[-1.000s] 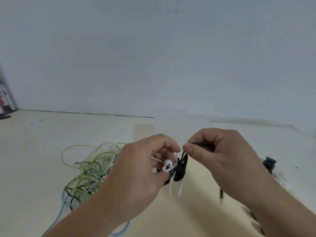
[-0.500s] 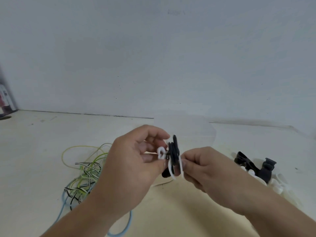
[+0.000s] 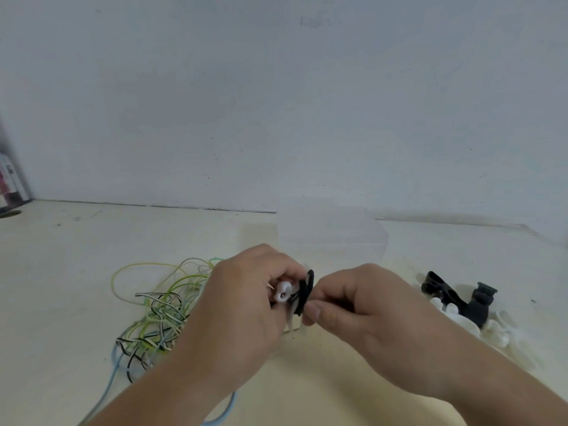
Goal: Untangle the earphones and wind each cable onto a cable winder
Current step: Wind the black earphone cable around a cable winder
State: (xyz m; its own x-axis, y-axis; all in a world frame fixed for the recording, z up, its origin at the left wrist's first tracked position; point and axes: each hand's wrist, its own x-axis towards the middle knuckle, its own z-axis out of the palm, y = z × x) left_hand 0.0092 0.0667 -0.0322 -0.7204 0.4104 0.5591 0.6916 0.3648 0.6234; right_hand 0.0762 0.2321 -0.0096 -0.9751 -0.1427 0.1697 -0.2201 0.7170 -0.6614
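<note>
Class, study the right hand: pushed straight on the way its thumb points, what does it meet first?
The black cable winder, which the right hand seems to be pinching at its edge; just beyond it, the left hand.

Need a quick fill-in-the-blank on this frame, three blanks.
The winder held between the left hand and right hand is ____. The earbud against it is ____. The tangled cables lie on the table to the ____ of the left hand.
Missing: black; white; left.
</note>
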